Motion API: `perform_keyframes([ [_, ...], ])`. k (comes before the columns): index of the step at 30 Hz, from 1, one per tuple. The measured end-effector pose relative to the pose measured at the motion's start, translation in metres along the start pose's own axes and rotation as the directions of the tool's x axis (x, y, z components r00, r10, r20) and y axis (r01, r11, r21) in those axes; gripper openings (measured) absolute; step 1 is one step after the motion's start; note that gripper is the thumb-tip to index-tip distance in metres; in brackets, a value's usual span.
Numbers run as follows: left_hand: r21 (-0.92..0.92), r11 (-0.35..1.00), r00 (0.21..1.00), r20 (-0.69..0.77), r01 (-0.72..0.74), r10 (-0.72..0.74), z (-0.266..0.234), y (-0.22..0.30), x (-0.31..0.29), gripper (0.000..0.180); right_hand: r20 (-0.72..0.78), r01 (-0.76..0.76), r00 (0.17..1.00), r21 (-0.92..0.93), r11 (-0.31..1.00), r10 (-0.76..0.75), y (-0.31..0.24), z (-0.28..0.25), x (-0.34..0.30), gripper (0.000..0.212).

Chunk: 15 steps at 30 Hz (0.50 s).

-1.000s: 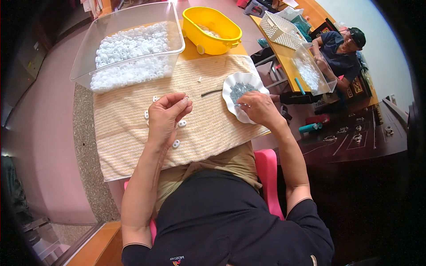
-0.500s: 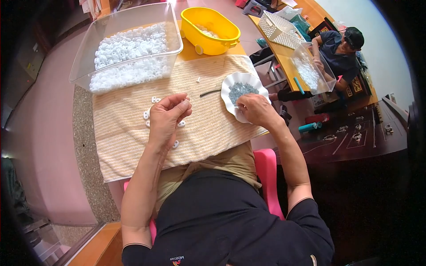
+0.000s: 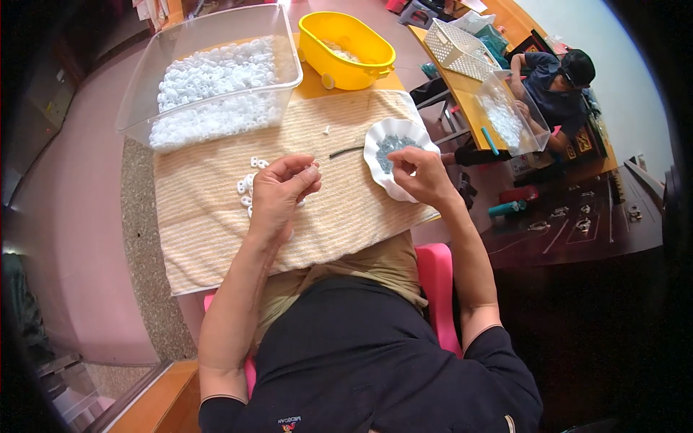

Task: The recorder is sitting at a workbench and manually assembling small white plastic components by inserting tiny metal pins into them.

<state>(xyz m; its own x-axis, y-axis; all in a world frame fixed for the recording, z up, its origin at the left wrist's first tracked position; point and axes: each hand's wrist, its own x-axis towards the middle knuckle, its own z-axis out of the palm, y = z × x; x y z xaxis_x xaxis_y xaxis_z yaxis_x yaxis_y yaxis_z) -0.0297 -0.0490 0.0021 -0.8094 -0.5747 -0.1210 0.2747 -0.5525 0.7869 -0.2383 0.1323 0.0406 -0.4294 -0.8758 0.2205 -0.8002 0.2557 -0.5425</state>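
My left hand (image 3: 283, 193) is over the striped cloth with its thumb and fingertips pinched together; whatever small thing is between them is too small to make out. Beside and partly behind it lie several white plastic pieces with two holes (image 3: 244, 186). My right hand (image 3: 424, 175) is closed in a pinch over the near right side of a white wavy-rimmed dish (image 3: 373, 160). Any tiny piece in those fingers cannot be made out. Small grey-blue pieces (image 3: 390, 146) fill the dish's middle. A thin dark rod (image 3: 346, 151) lies at the dish's left, near a small white piece (image 3: 326, 130).
A clear bin (image 3: 136, 97) heaped with white plastic pieces (image 3: 216, 68) stands at the back left. Next to it is a yellow wheeled tub (image 3: 369, 63). A co-worker (image 3: 552, 90) sits at another table on the right, by a clear container.
My right hand has lifted slightly from the small pieces in the dish, its fingers still pinched. My left hand stays nearly in place; the whole view has shifted a little.
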Motion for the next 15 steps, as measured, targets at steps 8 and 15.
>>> perform_keyframes([
  [8, 0.027, 0.999, 0.998, 0.03, 0.045, -0.046, 0.008, -0.003, -0.002, 0.019, 0.0, 0.057, 0.998, 0.466, 0.883, -0.065, -0.016, 0.021, 0.0, 0.017],
  [15, 0.043, 0.997, 0.996, 0.048, 0.072, -0.074, 0.009, -0.001, -0.005, 0.022, 0.064, -0.042, 0.998, 0.685, 0.728, -0.003, -0.036, 0.053, 0.008, 0.01],
])
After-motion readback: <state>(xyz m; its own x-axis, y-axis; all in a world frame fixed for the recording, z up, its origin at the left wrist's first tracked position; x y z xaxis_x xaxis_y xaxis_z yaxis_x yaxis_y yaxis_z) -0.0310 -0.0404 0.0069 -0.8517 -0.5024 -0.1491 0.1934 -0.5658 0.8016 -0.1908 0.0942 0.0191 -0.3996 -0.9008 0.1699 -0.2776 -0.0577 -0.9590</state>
